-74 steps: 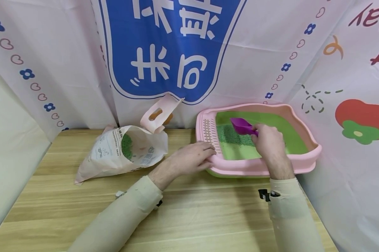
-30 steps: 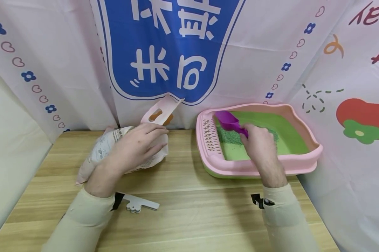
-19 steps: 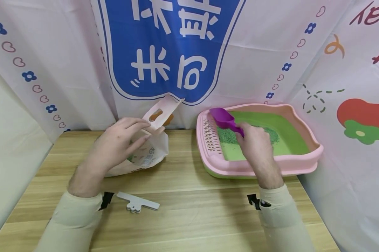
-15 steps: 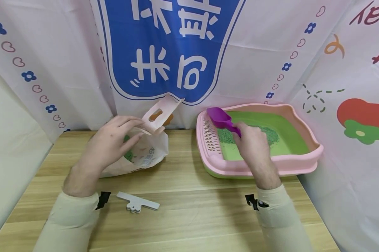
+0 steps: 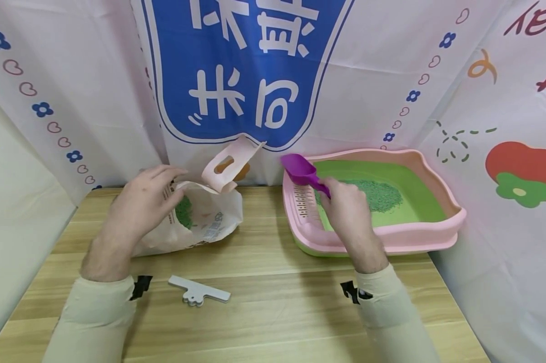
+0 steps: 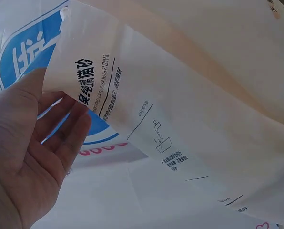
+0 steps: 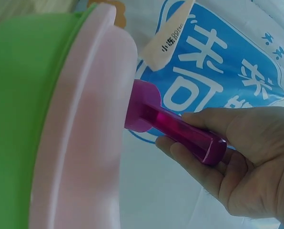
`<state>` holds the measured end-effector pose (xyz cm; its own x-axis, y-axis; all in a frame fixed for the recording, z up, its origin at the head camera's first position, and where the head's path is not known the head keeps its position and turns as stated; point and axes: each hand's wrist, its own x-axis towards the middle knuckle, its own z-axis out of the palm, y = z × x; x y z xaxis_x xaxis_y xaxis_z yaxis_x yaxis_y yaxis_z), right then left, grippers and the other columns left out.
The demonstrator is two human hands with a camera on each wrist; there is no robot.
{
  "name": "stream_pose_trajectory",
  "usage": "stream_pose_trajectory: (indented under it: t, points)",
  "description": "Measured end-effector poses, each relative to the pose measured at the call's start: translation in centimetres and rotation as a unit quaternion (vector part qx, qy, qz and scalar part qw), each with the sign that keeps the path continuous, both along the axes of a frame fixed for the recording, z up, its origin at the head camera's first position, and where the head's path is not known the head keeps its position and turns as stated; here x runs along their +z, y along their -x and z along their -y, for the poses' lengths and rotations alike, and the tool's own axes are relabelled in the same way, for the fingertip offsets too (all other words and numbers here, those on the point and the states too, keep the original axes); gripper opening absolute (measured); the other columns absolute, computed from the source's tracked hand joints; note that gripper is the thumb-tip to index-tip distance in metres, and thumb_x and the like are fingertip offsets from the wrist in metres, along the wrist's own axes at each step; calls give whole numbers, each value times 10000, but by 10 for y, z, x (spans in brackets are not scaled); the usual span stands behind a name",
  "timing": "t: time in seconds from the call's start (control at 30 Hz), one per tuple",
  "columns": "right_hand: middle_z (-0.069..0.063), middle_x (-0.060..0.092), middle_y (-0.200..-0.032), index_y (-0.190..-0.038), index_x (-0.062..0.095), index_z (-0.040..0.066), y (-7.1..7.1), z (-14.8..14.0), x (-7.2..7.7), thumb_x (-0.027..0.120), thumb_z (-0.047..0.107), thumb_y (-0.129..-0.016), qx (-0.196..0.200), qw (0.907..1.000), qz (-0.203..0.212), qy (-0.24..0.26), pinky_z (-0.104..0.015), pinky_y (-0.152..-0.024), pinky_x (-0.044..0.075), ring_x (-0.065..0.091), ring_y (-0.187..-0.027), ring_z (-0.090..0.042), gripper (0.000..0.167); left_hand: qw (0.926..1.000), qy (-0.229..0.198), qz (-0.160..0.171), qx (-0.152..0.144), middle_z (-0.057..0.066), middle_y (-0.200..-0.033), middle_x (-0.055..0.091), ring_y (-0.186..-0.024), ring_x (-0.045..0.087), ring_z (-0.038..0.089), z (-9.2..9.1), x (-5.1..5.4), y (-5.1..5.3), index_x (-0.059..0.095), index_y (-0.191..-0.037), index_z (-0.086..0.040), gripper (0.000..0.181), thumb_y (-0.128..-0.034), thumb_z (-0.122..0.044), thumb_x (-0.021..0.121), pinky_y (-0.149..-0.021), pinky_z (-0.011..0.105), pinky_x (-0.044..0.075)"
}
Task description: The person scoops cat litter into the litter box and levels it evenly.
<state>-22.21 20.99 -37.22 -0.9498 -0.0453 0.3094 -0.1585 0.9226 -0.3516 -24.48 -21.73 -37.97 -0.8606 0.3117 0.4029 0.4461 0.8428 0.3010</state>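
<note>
My right hand (image 5: 347,206) grips the handle of a purple scoop (image 5: 300,170). The scoop's bowl is over the slotted left end of a pink and green litter box (image 5: 414,237); I make out no litter in it. Green cat litter (image 5: 382,195) lies spread on the box floor. At the left, a pale paper bag of cat litter (image 5: 220,214) lies on its side, mouth facing right, with green pellets inside. My left hand (image 5: 139,204) is over the bag's upper edge, fingers loosely bent; in the left wrist view some fingers pass behind the bag's printed side (image 6: 147,109).
A light grey clip (image 5: 199,291) lies on the wooden table (image 5: 273,322) in front of the bag. A torn pinkish strip with a handle hole (image 5: 227,164) sticks up from the bag's mouth. Printed cloth (image 5: 368,91) hangs close behind and to the right.
My left hand has left the litter box rim and gone left to the bag. My right hand has carried the scoop leftward from above the litter to the box's slotted end.
</note>
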Motion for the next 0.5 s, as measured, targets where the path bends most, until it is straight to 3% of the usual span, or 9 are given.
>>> stream_pose_trajectory:
  t: [0.23,0.5]
  points:
    - [-187,881,-1054,-1376,814,59,0,15,-6,778,143,-1137,80,9999,-114,4,-347,-523,572,732,-659,-277,256,9986,-85,-490,164,161,-1256,874,-1101,839,446,5,0,-1,849,-1335,-121,216,-1127,-141,793,-950,666,683]
    - [-165,878,-1006,-1358,833,80,1,35,-15,780,142,-1138,210,9995,-248,-28,-322,-498,564,701,-612,-239,234,9930,-448,-1044,311,220,-1191,890,-1015,867,500,11,-2,-1,892,-1268,-96,193,-1083,-80,840,-860,677,693]
